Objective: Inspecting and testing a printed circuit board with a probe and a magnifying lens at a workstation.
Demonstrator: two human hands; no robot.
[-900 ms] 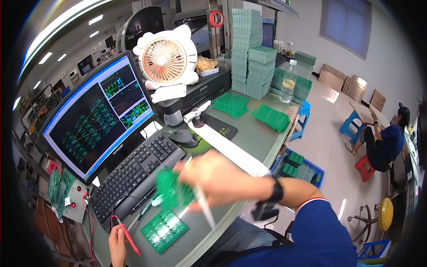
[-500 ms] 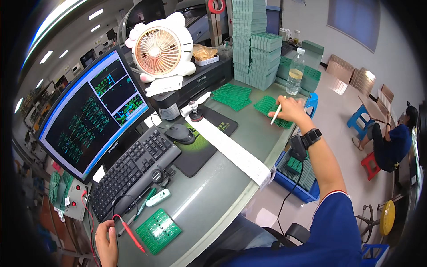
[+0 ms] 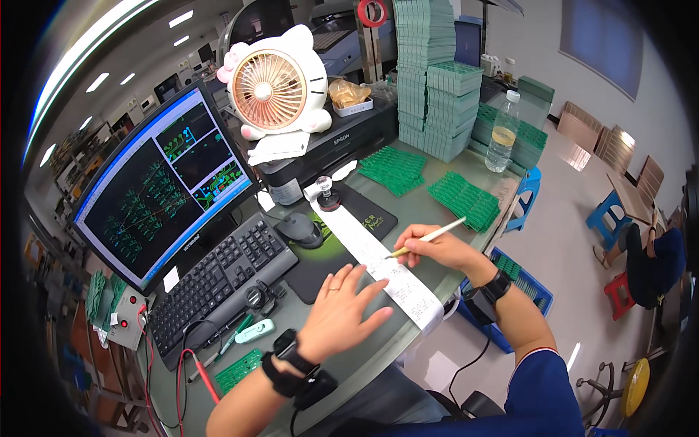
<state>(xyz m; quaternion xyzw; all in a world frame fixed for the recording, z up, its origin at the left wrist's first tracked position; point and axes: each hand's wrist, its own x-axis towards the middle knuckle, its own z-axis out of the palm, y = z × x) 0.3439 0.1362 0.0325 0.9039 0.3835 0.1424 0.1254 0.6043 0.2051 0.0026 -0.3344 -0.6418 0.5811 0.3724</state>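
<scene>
My right hand (image 3: 437,251) is closed around a pale slim pen (image 3: 445,229). The pen's dark tip points down at a long white paper strip (image 3: 408,291) bearing rows of small marks. Beside the strip, my left hand (image 3: 341,313) lies open with its fingers spread, its fingertips at the paper's left edge. A dark round-based object (image 3: 328,197) stands on the strip's far end. My left forearm partly covers a green circuit board (image 3: 237,371) near the front of the desk. A red test probe (image 3: 206,377) lies beside that board.
A keyboard (image 3: 222,280), mouse (image 3: 301,230) and monitor (image 3: 164,189) occupy the left. Green boards (image 3: 466,200) lie at the right, near a water bottle (image 3: 502,135) and tall board stacks (image 3: 451,109). Below the desk edge sits a blue crate (image 3: 535,291). A person (image 3: 659,266) sits far right.
My right hand has come from the green boards at the right to the paper strip, still holding the pen. My left hand has moved from beside the red probe to the strip.
</scene>
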